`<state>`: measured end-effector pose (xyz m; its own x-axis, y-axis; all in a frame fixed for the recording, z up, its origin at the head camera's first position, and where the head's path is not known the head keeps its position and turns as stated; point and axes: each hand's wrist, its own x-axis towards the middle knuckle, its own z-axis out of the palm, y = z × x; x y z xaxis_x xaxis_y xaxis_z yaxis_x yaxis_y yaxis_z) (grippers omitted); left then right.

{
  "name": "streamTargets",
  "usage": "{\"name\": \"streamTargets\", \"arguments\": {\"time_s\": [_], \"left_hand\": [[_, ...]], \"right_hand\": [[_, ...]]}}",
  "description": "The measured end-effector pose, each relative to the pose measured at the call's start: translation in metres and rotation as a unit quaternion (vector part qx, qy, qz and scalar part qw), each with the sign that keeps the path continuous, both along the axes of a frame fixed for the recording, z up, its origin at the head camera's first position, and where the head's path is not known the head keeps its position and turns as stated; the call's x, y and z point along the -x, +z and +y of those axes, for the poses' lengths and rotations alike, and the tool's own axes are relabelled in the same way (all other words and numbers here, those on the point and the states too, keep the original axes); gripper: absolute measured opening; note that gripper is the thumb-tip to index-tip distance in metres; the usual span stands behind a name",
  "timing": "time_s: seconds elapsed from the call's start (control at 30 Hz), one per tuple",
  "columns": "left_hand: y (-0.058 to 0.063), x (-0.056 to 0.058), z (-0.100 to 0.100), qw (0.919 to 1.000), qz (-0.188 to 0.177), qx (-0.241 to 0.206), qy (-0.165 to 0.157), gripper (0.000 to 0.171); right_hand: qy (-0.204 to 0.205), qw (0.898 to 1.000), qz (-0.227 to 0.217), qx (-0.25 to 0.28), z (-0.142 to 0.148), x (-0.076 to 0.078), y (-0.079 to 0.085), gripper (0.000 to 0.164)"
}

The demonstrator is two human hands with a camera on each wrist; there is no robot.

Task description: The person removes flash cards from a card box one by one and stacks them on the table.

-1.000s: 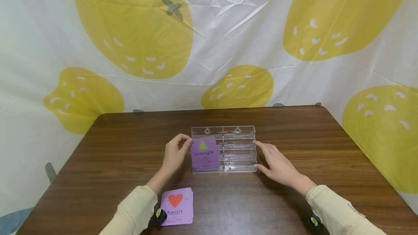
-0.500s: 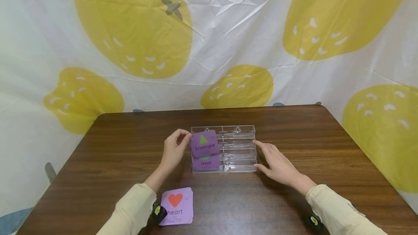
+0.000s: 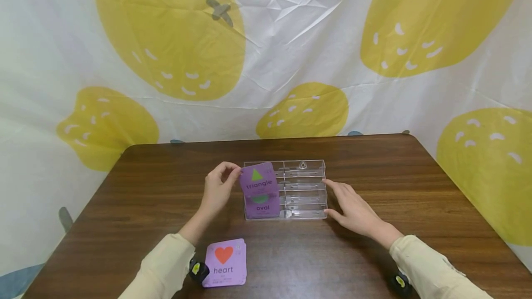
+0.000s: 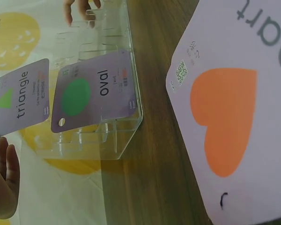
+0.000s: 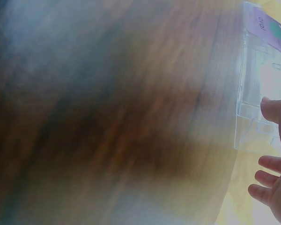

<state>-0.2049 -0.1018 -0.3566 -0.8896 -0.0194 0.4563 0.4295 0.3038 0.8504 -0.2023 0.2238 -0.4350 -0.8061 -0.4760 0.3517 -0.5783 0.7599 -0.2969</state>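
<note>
In the head view my left hand (image 3: 218, 186) pinches the left edge of a purple triangle card (image 3: 256, 179), held tilted over the clear plastic card rack (image 3: 305, 193). Below it a purple oval card (image 3: 263, 207) leans in the rack's lower left column. The left wrist view shows the triangle card (image 4: 21, 96) standing apart from the oval card (image 4: 91, 91). My right hand (image 3: 353, 209) rests against the rack's right side, fingers and thumb spread and fairly straight. Fingertips of the right hand (image 5: 274, 176) also show in the right wrist view.
A small stack of purple cards with a heart card (image 3: 226, 264) on top lies on the brown wooden table (image 3: 316, 257), near my left wrist. The rack has two columns of stepped slots. A lemon-print cloth (image 3: 291, 50) hangs behind the table.
My left hand has raised the triangle card from in front of the oval card, up and slightly left, uncovering the oval card. The right hand and the rack look unmoved.
</note>
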Motion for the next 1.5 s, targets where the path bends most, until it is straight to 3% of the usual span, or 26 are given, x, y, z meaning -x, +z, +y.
{"name": "streamTargets", "arguments": {"time_s": [0.27, 0.5, 0.7, 0.83, 1.3, 1.5], "left_hand": [[-0.001, -0.002, -0.008, 0.9998, -0.006, -0.016, -0.006, 0.009], [-0.005, -0.006, -0.018, 0.9979, -0.053, -0.035, -0.005, 0.011], [-0.024, -0.002, -0.033, 0.9923, -0.101, -0.071, -0.011, 0.013], [-0.034, -0.002, -0.042, 0.9914, -0.109, -0.073, -0.005, 0.014], [-0.043, -0.028, -0.056, 0.9872, -0.150, -0.053, -0.001, 0.013], [-0.055, -0.041, -0.066, 0.9795, -0.198, -0.036, -0.003, 0.014]], "right_hand": [[-0.001, 1.000, -0.003, 0.000, 0.000, 0.000, 0.000, 0.072], [-0.002, 1.000, -0.001, 0.000, 0.000, 0.001, -0.001, 0.072], [-0.003, 1.000, 0.000, -0.001, 0.000, 0.001, -0.001, 0.073], [-0.002, 1.000, 0.005, 0.000, 0.000, 0.001, -0.001, 0.073], [0.004, 1.000, 0.013, 0.005, 0.000, 0.001, -0.001, 0.075], [0.003, 1.000, 0.015, 0.005, 0.000, 0.001, -0.001, 0.075]]}}
